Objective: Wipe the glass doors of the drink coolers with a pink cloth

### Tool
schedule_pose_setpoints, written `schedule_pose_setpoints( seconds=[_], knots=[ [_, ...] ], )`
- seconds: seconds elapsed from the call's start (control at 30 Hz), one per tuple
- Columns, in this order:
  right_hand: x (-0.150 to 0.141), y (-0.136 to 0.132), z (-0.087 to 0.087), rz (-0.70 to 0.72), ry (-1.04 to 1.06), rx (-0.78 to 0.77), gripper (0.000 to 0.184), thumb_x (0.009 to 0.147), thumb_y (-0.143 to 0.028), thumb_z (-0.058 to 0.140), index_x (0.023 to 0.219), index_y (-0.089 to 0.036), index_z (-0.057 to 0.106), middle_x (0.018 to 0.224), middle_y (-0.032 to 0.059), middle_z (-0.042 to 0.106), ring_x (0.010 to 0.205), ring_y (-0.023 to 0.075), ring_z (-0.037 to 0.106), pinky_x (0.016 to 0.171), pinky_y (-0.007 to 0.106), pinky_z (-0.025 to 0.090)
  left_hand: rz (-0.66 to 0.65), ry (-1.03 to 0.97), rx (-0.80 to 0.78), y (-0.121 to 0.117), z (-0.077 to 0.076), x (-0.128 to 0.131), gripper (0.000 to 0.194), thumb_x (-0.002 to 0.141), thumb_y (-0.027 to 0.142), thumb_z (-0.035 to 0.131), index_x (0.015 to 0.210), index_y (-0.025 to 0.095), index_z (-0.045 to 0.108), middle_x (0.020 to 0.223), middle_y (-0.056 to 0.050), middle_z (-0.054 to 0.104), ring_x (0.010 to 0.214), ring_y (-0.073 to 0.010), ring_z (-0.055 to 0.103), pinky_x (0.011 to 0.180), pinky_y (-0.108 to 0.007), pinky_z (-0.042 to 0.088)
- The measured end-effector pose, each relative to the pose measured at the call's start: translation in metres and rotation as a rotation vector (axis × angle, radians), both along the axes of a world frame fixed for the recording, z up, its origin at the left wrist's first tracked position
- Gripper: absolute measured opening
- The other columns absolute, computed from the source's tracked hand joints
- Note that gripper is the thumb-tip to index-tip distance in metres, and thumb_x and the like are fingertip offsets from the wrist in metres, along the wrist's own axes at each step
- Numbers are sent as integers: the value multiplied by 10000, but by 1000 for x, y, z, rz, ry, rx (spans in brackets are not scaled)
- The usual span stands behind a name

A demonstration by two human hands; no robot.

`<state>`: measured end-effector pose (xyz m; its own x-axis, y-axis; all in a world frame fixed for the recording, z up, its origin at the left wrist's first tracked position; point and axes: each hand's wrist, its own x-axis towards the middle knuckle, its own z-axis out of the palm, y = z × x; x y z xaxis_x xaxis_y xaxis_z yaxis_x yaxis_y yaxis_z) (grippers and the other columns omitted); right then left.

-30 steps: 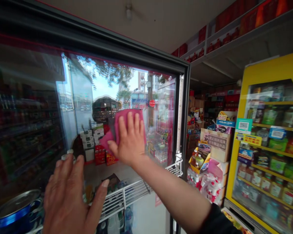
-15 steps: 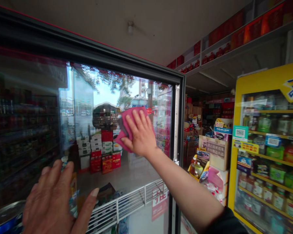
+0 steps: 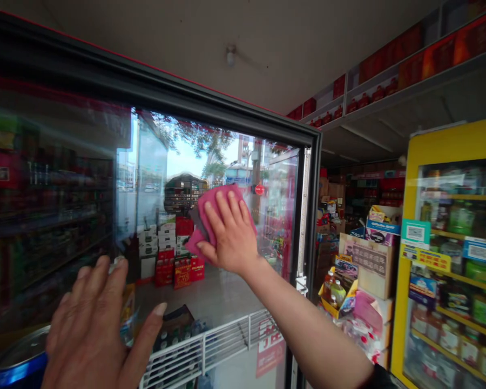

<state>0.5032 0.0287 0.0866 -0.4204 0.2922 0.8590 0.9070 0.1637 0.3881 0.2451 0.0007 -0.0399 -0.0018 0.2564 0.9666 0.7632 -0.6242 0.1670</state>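
Under my right hand [image 3: 230, 232] a pink cloth [image 3: 210, 201] with a grey patch is pressed against the glass door [image 3: 227, 294]. The fingers lie over the cloth, and its loose edge sticks out at the left. My left hand [image 3: 91, 329] is raised at the lower left with fingers stretched out and thumb apart. It holds nothing that I can see; whether it touches anything is unclear. The glass reflects a street and stacked boxes.
A black frame [image 3: 178, 102] borders the glass, with a white wire rack [image 3: 204, 348] low down. A blue can [image 3: 20, 359] is at the lower left. To the right are stacked goods [image 3: 366, 259] and a yellow drinks fridge [image 3: 413, 178].
My right hand and the cloth have shifted right on the glass, then slightly back left and down in view. My left hand stays spread and is lower left than at first. The camera view has shifted.
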Motion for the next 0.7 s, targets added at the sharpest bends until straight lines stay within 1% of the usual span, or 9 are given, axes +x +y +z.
schedule_pose_setpoints(
  seconds=[0.1, 0.17, 0.2, 0.27, 0.37, 0.43, 0.5, 0.6, 0.7],
  knots=[
    [14, -7, -7, 48, -227, -95, 895, 1048, -675, 646, 1789, -253, 376, 1910, 102, 255, 1794, 355, 147, 1455, 591, 173, -17, -9, -12, 3, 8, 8, 884, 1017, 567, 524, 1813, 338, 214, 1913, -55, 223, 1752, -449, 262, 1397, -760, 269],
    [36, -9, -2, 25, -220, -86, 888, 1044, -667, 654, 1788, -268, 380, 1907, 92, 270, 1794, 351, 152, 1454, 593, 171, -12, 18, -19, 3, 12, 7, 880, 1020, 584, 495, 1811, 309, 224, 1905, -93, 242, 1748, -463, 267, 1378, -785, 281],
    [47, -9, 3, -3, -160, -58, 884, 1045, -656, 651, 1790, -266, 377, 1908, 94, 269, 1795, 355, 146, 1451, 605, 171, -4, 23, -21, 3, 13, 6, 882, 1021, 589, 487, 1811, 298, 222, 1902, -109, 247, 1750, -463, 264, 1372, -791, 286],
    [65, -6, 16, -75, 70, 50, 871, 1057, -616, 619, 1793, -226, 364, 1908, 125, 259, 1794, 371, 142, 1438, 633, 192, 10, 21, -23, 3, 15, 1, 885, 1025, 596, 478, 1811, 286, 217, 1900, -127, 249, 1756, -451, 255, 1371, -787, 292],
    [67, 5, 38, -148, 486, 245, 872, 1074, -561, 546, 1788, -108, 334, 1885, 226, 269, 1777, 427, 184, 1401, 689, 249, 13, 10, -20, 3, 18, -6, 881, 1032, 606, 470, 1809, 279, 213, 1899, -137, 249, 1759, -439, 251, 1371, -775, 300],
    [48, 15, 49, -153, 639, 322, 894, 1071, -556, 529, 1780, -52, 321, 1858, 285, 296, 1763, 463, 206, 1378, 728, 265, 14, 4, -14, 3, 19, -10, 873, 1037, 604, 470, 1805, 270, 223, 1895, -146, 258, 1758, -441, 254, 1366, -779, 302],
    [14, 21, 53, -132, 635, 324, 906, 1066, -555, 539, 1776, -38, 318, 1852, 304, 293, 1763, 477, 191, 1375, 745, 253, 25, 5, -9, 2, 20, -15, 862, 1044, 588, 479, 1803, 264, 230, 1889, -160, 271, 1756, -442, 259, 1358, -783, 311],
    [-52, 22, 45, -60, 440, 216, 913, 1058, -574, 583, 1786, -88, 324, 1884, 253, 248, 1779, 460, 137, 1407, 716, 200, 50, 2, 7, 0, 20, -25, 850, 1053, 572, 483, 1801, 254, 234, 1872, -186, 304, 1749, -444, 279, 1338, -792, 339],
    [-113, 19, 25, 51, 155, 70, 937, 1043, -632, 637, 1792, -159, 333, 1908, 180, 226, 1788, 426, 117, 1442, 656, 143, 78, -7, 28, -1, 18, -38, 856, 1053, 579, 469, 1802, 242, 228, 1863, -207, 316, 1740, -461, 293, 1322, -808, 344]
  ],
)
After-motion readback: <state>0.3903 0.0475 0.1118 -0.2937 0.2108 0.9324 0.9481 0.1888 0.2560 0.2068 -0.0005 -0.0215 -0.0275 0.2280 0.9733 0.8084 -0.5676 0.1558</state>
